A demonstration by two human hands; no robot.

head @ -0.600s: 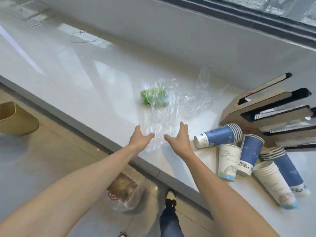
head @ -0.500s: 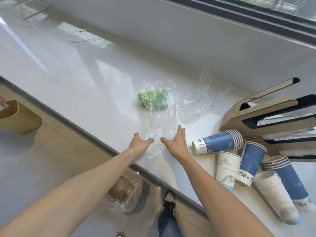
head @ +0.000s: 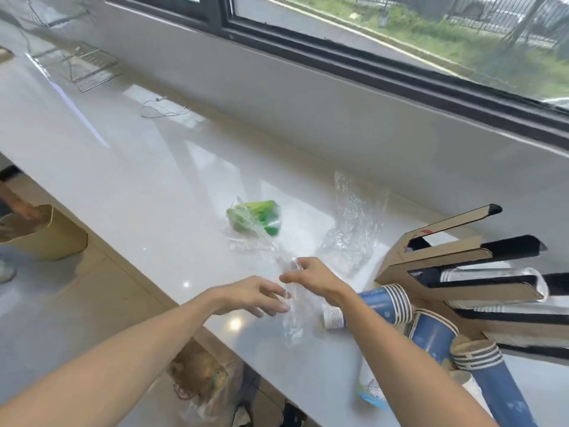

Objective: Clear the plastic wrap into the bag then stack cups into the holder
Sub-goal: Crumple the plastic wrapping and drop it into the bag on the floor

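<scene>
Plastic wrap (head: pixel 286 291) lies on the white surface (head: pixel 138 192) as one long crumpled strip — its long axis runs from the near edge, between the two hands, away toward the green bundle (head: pixel 255 217) that its far end is draped over. The right hand (head: pixel 311 275) has its grip pinched together on the strip about midway along; the left hand (head: pixel 252 294) sits just beside it on the near stretch, fingers curled at the film, though whether that grip has actually closed on it I cannot tell. Both hands are at the wrap; the right is the farther along it. A second loose sheet (head: pixel 351 229) lies beyond, toward the cardboard holder (head: pixel 446 257), with the blue cups (head: pixel 431 331) tumbled at its foot. The bag (head: pixel 203 383) hangs below the near edge — so the gathered strip probably has to travel back toward the body and down.
</scene>
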